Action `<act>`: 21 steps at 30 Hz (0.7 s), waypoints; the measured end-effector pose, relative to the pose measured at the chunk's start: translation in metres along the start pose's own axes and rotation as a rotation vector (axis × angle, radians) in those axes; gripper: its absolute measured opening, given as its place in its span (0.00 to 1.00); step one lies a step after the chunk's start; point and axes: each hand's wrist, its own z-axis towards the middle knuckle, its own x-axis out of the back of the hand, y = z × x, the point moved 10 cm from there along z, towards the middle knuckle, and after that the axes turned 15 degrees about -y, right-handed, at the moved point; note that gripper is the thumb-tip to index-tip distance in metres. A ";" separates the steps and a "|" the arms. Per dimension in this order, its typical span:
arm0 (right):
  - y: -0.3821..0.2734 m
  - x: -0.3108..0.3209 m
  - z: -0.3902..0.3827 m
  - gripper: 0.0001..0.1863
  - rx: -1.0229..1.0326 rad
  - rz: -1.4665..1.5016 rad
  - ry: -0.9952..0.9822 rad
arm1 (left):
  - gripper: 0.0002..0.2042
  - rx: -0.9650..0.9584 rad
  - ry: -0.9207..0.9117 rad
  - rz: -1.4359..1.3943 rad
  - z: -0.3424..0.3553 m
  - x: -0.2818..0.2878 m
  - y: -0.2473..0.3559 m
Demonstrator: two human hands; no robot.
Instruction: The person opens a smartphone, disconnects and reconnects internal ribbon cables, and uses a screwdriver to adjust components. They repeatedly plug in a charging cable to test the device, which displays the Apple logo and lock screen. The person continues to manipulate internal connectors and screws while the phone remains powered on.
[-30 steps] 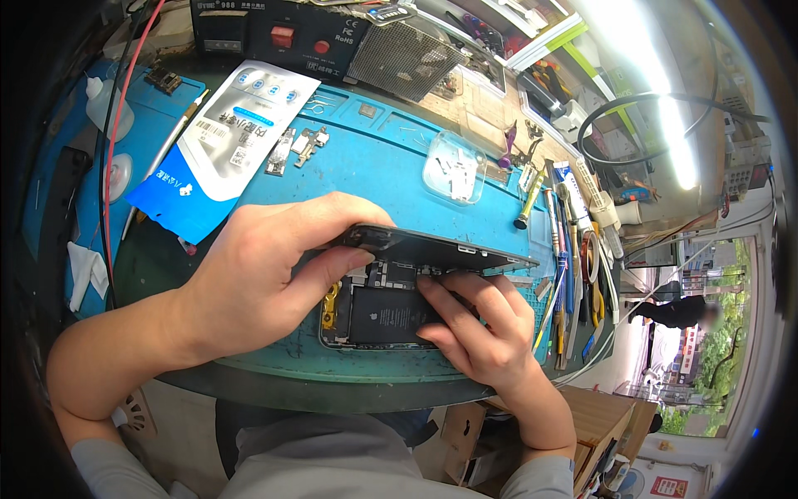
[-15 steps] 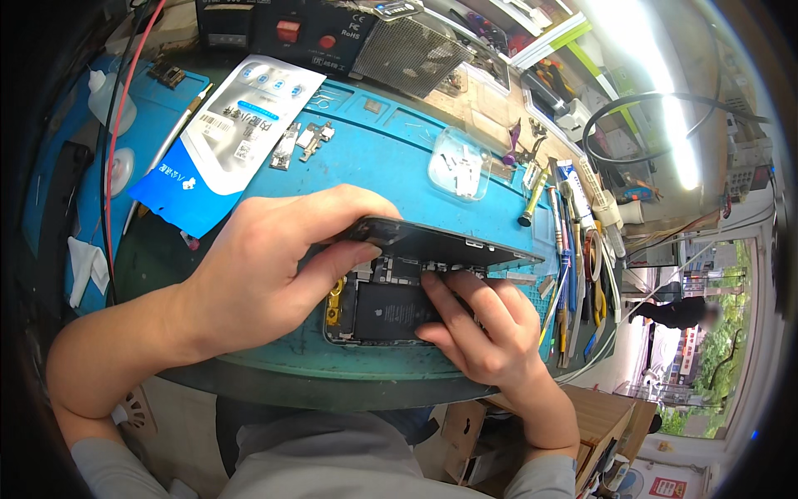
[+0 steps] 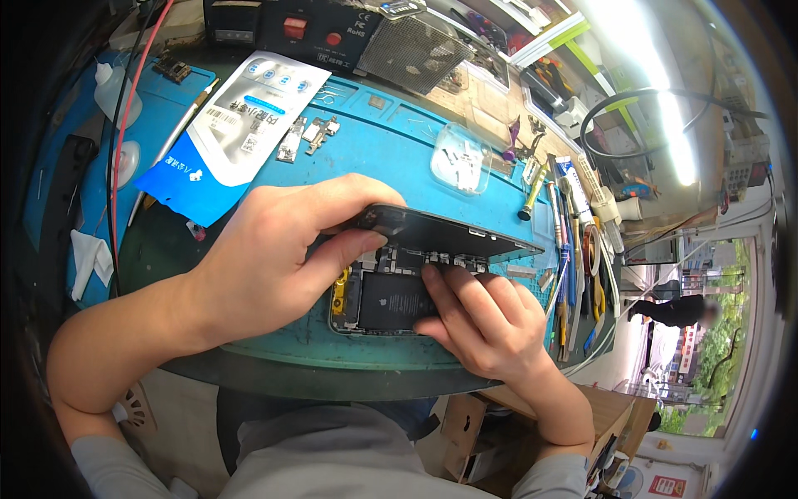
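An opened phone lies on the blue work mat. My left hand (image 3: 283,237) pinches the left end of its dark screen panel (image 3: 453,230) between thumb and fingers, holding it tilted up at the far side. Below the panel, the phone body (image 3: 349,326) shows a black battery (image 3: 391,301), a gold-coloured part (image 3: 340,289) and small metal-covered parts. My right hand (image 3: 490,320) is over the body's right half with curled fingers. Its index fingertip presses among the inner parts, and the thumb rests by the near edge. Whatever lies under those fingers is hidden.
A blue-and-white pouch (image 3: 237,125) and small circuit parts (image 3: 318,133) lie beyond my left hand. A clear tray (image 3: 461,158) of small pieces sits farther back. Pens, tweezers and other tools (image 3: 573,249) crowd the right side. Red and black cables (image 3: 120,150) hang at left.
Both hands and the phone have shifted slightly away from me. The screen panel is raised a little higher, showing more of the inner parts. The right index fingertip stays pressed inside the body.
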 end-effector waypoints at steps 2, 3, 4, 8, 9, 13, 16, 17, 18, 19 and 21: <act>0.000 0.000 0.001 0.22 -0.004 -0.004 -0.006 | 0.16 0.001 0.003 -0.010 -0.002 0.000 -0.001; 0.003 -0.001 -0.002 0.23 -0.016 0.040 0.025 | 0.16 -0.002 0.002 -0.018 -0.001 0.000 -0.001; 0.008 -0.006 -0.004 0.24 -0.029 0.083 0.057 | 0.16 -0.006 0.001 -0.026 0.000 -0.001 -0.001; 0.015 -0.004 -0.011 0.23 -0.077 0.144 0.150 | 0.16 -0.005 0.003 -0.029 0.000 -0.001 -0.001; 0.015 -0.002 -0.013 0.23 -0.078 0.132 0.180 | 0.16 -0.008 0.002 -0.028 0.000 -0.001 0.000; 0.010 0.003 -0.018 0.18 0.019 0.227 0.285 | 0.16 -0.008 -0.004 -0.026 0.000 0.000 0.001; 0.011 -0.001 -0.015 0.18 0.032 0.280 0.206 | 0.16 -0.003 -0.007 -0.017 0.000 0.000 0.002; 0.010 -0.002 -0.014 0.17 0.040 0.289 0.192 | 0.16 -0.002 -0.007 -0.013 0.000 0.000 0.002; 0.011 -0.003 -0.013 0.16 0.038 0.307 0.186 | 0.16 -0.005 -0.004 -0.013 0.000 0.000 0.002; 0.012 -0.003 -0.012 0.16 0.036 0.325 0.181 | 0.16 -0.008 -0.001 -0.012 0.000 -0.001 0.002; 0.013 -0.004 -0.011 0.14 0.033 0.349 0.169 | 0.16 -0.010 0.000 -0.013 0.000 -0.001 0.002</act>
